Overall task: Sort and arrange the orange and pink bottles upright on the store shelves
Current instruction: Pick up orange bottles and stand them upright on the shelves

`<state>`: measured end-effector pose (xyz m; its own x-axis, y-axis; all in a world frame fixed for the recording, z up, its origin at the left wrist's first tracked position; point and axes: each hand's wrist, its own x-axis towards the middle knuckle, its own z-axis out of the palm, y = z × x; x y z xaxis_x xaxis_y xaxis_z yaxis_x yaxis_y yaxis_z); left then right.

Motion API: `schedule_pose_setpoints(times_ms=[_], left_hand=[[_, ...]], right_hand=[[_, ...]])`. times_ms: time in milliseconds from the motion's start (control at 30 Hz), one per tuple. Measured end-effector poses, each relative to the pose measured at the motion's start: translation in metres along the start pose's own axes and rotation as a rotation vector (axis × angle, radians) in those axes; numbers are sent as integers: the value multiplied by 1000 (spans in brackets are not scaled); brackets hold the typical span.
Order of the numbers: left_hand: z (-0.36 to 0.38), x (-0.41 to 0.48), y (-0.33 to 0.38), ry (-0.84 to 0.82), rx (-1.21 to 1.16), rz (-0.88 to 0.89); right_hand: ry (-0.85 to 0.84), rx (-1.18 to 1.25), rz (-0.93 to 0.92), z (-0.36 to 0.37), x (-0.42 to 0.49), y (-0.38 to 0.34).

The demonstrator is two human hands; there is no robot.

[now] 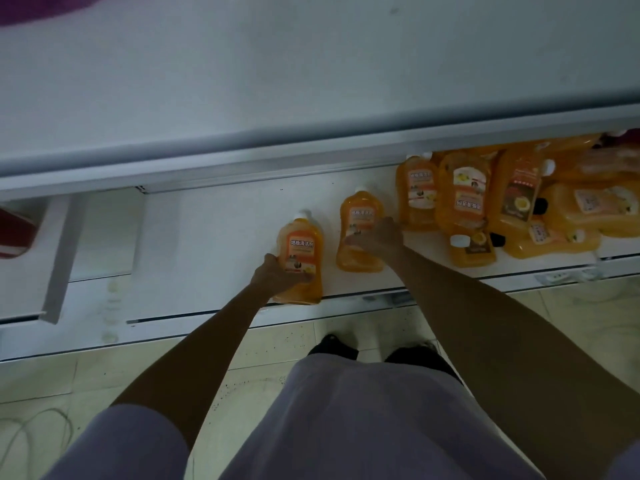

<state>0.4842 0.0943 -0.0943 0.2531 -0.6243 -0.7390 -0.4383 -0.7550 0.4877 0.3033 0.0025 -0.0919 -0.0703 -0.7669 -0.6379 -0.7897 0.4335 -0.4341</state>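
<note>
Two orange bottles with white caps stand on the low white shelf (pixel 214 237). My left hand (pixel 277 273) grips the left orange bottle (pixel 303 251) near the shelf's front edge. My right hand (pixel 375 235) grips the second orange bottle (pixel 360 216) just to its right, a little further back. The two bottles stand apart. A third orange bottle (pixel 415 188) is upright at the back. Right of it, a heap of several orange bottles (pixel 540 202) lies tumbled at various angles. No pink bottle shows in this view.
The upper white shelf (pixel 277 81) overhangs the back of the low one. A white divider (pixel 60 258) stands at the left, with a dark red object (pixel 14 230) beyond it. A purple shape (pixel 27 5) is at top left. Tiled floor (pixel 69 375) and cable loops (pixel 34 434) lie below.
</note>
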Motion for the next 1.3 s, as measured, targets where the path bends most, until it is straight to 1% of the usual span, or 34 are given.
schedule_pose_setpoints(times_ms=[67,133,300,367,467,567,667,767,967,1067,1200,1300], left_hand=[[-2,-4,-2,-11,-36,-10],[-3,-9,-3,-26,-73,-10],[-7,-38,-13,-139,-259,45],[-5,-54,-15,-166,-288,63],[7,-68,-16,-137,-310,84],[28,-86,1,-76,-344,153],[62,-104,31,-21,-369,241],[98,-131,71,6,-362,355],[185,-187,161,-70,-292,648],[237,-220,203,-124,-293,807],[301,-259,258,-255,-272,982],[345,-287,300,-339,-233,1072]], right_hand=[[-16,41,19,5,-4,9],[-32,59,-2,8,-8,15],[-213,146,-88,1,-26,42],[-236,197,-143,-6,-36,57],[-221,280,-204,-24,-57,79],[-119,398,-280,-48,-84,98],[18,444,-353,-86,-108,125],[182,490,-360,-127,-122,164],[480,702,-349,-219,-158,252],[627,749,-339,-263,-182,305],[825,770,-322,-320,-217,371],[944,811,-292,-363,-238,410]])
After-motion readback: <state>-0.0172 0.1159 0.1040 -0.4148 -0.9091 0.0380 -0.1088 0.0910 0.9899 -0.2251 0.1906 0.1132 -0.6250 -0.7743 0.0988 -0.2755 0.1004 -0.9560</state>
